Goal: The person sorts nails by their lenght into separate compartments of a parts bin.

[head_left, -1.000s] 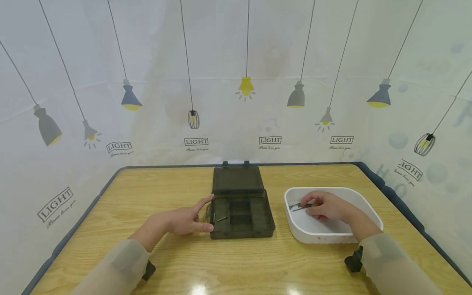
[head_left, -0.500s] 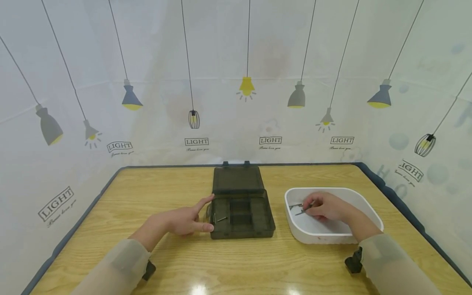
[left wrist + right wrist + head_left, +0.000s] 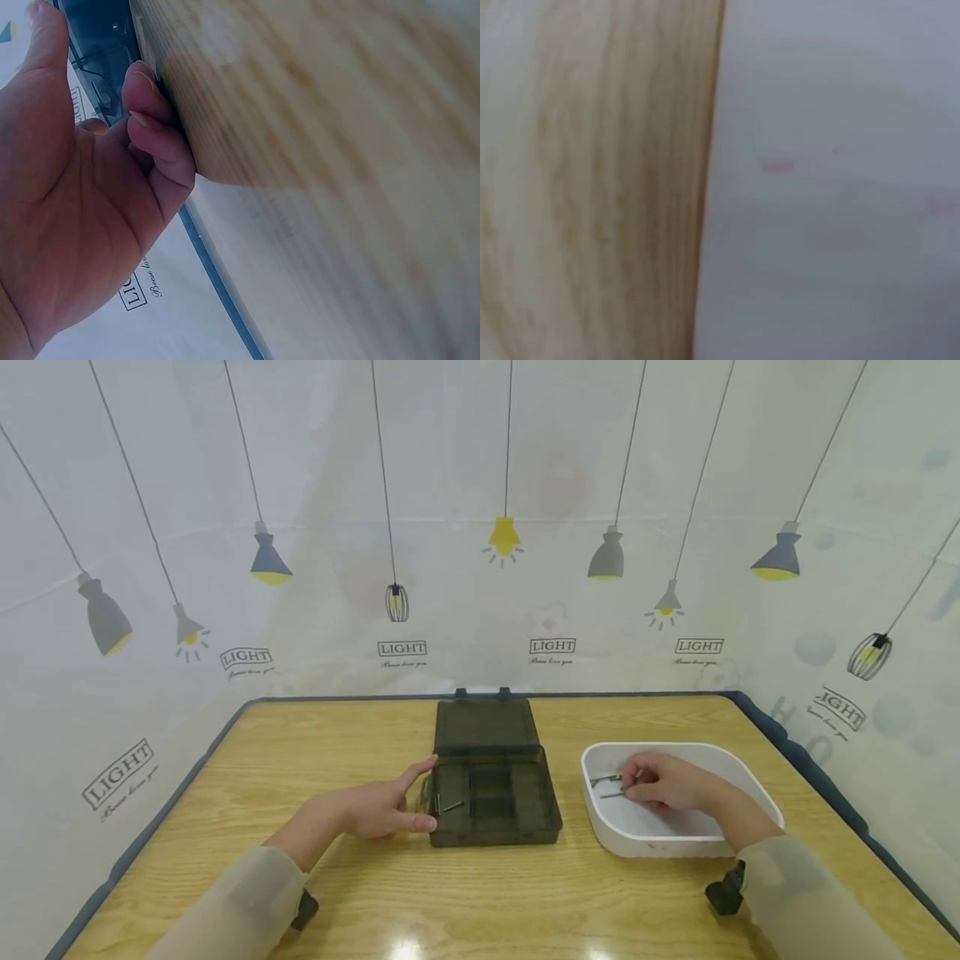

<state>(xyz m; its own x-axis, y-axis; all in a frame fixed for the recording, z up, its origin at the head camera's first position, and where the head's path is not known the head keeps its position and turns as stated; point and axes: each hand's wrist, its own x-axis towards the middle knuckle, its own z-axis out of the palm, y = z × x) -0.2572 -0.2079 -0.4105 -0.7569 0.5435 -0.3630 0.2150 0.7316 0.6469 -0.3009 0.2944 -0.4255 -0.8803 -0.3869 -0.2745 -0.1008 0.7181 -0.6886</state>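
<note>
In the head view a dark translucent box [image 3: 495,839] lies with its lid [image 3: 486,724] laid back. Inside its left part are thin metal screws [image 3: 453,807]. My left hand [image 3: 371,810] touches the box's left side, thumb at the front corner and index finger stretched towards the hinge; the left wrist view shows its other fingers loosely bent by the tabletop. Over the white tray [image 3: 675,845], my right hand [image 3: 667,781] reaches inside and pinches a thin dark screw [image 3: 611,796] with thumb and fingers. More screws [image 3: 600,781] lie at the tray's left end, partly behind the fingertips.
The wooden table [image 3: 480,893] has a dark edge along its back and sides. Behind it hangs a pale cloth [image 3: 330,568] printed with lamps. In the right wrist view only the tabletop and the tray's outer wall [image 3: 832,225] show, with the hand outside it.
My right fingers have drawn together among the screws in the tray and shifted slightly to the right; the screw at their tips has turned. My left hand and the box stay put.
</note>
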